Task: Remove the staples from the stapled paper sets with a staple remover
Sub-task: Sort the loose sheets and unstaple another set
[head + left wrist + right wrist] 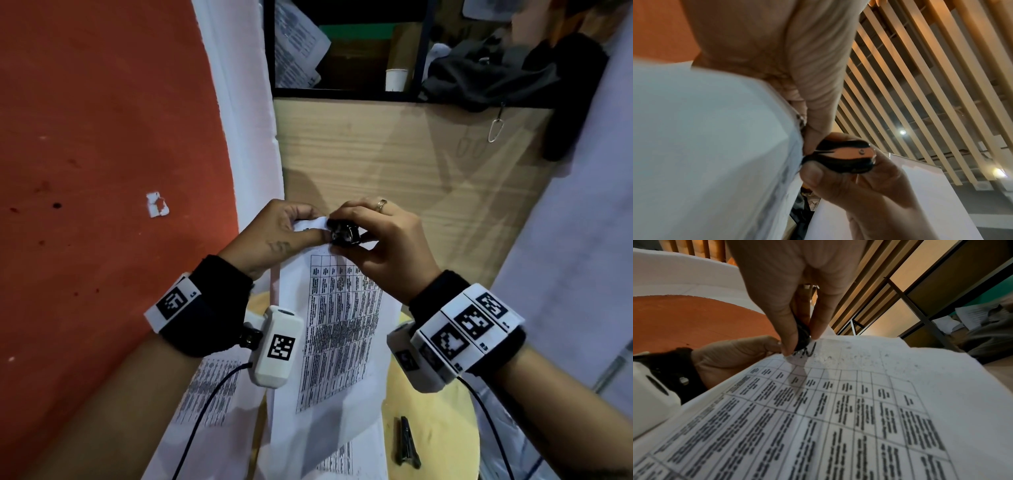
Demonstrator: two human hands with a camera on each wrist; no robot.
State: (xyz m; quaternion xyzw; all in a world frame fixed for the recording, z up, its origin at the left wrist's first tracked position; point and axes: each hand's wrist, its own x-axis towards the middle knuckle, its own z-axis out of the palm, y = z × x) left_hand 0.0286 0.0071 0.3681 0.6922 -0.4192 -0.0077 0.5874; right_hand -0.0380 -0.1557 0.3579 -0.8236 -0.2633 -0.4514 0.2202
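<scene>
A stapled paper set [337, 329] printed with a table is held up above the round yellow table [442, 431]. My left hand [274, 233] pinches its top corner. My right hand [376, 240] grips a black staple remover [343, 233] and holds it against that same top edge. In the left wrist view the staple remover [842, 156] sits between my right thumb and fingers, right at the paper's edge [793, 146]. The right wrist view has the remover [802, 335] at the top edge of the printed sheet [838, 410]. The staple itself is not visible.
More printed sheets [205, 390] lie under my left forearm. A dark stapler-like tool [406, 443] lies on the yellow table at lower right. A wooden cabinet [394, 154] stands ahead, with a paper cup [396, 79] and dark cloth [496, 78] on its shelf. Orange floor [102, 171] lies left.
</scene>
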